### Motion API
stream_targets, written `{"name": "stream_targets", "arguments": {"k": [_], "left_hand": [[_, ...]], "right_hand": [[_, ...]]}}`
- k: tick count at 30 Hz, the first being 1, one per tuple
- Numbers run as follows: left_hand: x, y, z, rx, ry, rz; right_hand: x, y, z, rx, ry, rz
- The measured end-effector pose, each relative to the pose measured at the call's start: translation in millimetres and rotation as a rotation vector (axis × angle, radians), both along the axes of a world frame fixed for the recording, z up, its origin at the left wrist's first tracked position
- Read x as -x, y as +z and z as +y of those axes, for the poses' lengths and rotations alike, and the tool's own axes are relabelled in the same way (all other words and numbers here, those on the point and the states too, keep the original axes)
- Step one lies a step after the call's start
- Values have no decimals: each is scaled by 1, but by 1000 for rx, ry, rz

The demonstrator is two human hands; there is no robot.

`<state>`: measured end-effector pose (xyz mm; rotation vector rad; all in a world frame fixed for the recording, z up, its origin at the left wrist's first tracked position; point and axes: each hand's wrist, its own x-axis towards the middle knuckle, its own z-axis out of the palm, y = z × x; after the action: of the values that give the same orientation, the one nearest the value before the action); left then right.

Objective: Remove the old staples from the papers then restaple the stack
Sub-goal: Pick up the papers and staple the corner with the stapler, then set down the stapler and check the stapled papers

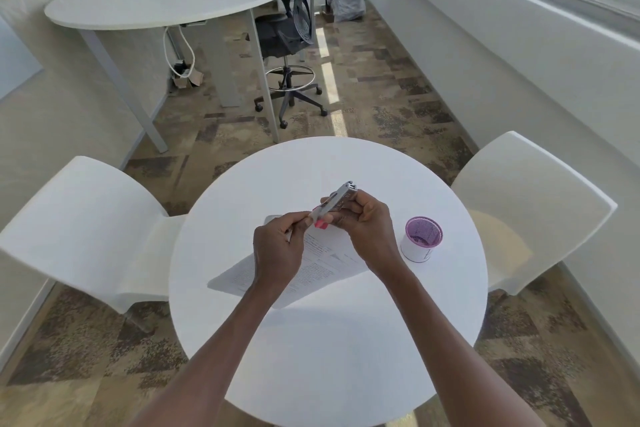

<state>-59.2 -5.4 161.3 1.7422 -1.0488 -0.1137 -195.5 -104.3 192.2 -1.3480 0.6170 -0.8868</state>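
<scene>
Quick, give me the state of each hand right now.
Left hand: fingers curled, pinching the rear end of the stapler.
Right hand: curled around the stapler's front half, holding it above the papers.

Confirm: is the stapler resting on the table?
No, both the left hand and right hand hold the stapler above the papers.

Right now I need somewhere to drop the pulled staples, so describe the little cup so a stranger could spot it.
Start at the round white table between the two white chairs. Right of the right hand, standing alone beyond the papers, is the cup: a short white pot with a purple rim and inside, the table's only purple thing.
</scene>
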Motion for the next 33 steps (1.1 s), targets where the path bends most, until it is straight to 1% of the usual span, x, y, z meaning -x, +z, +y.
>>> {"name": "stream_targets", "arguments": {"k": [6,8,10,14,18,23,26,28,30,33], "left_hand": [[-5,-3,3,-47,83,27],[-4,-4,3,-63,92,39],[-4,-4,3,-76,103,39],[-3,-5,2,-83,133,46],[-2,-9,2,-98,152,70],[2,-11,5,-82,164,133],[2,-14,7,-85,181,172],[2,-15,8,-83,196,166],[2,-14,10,-77,201,147],[2,-11,12,-85,204,157]], "right_hand": [[10,-7,-6,-121,-112,-120],[16,-12,-11,-142,-171,-116],[22,-18,-14,-129,-233,-65],[34,-44,-18,-98,-387,174],[52,-84,-15,-134,-494,494],[76,-139,-11,-179,-508,854],[89,-166,-11,-198,-459,1041],[95,-180,-12,-192,-423,1157],[101,-191,-12,-162,-413,1231],[104,-201,-13,-117,-415,1290]]}}
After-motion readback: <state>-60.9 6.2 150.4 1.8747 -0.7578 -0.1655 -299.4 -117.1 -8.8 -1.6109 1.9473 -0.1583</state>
